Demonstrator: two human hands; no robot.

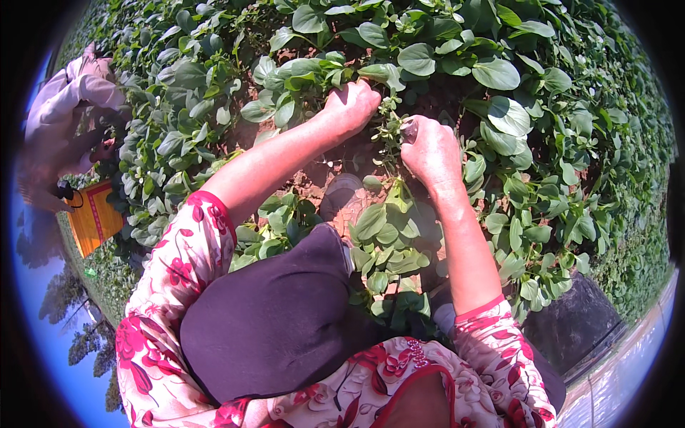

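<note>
My left hand (354, 107) is closed in a fist among the leafy green plants, its knuckles close to a broad leaf (385, 74). What its fingers hold, if anything, is hidden. Just to the right and a little nearer, my right hand (434, 151) is closed too, thumb side inward. A thin weed with small leaves (387, 118) stands between the two hands, and the right fingers grip it at its edge. Below the hands, broad-leaved greens (385, 228) grow in reddish soil (310, 182).
My shoe (342, 196) rests on the soil between plants, with my dark-clad knee (278, 321) nearer. Another person (71, 107) bends at the far left beside a yellow-orange box (96, 214). A black object (574, 324) lies at the right, near a pale strip (621, 378).
</note>
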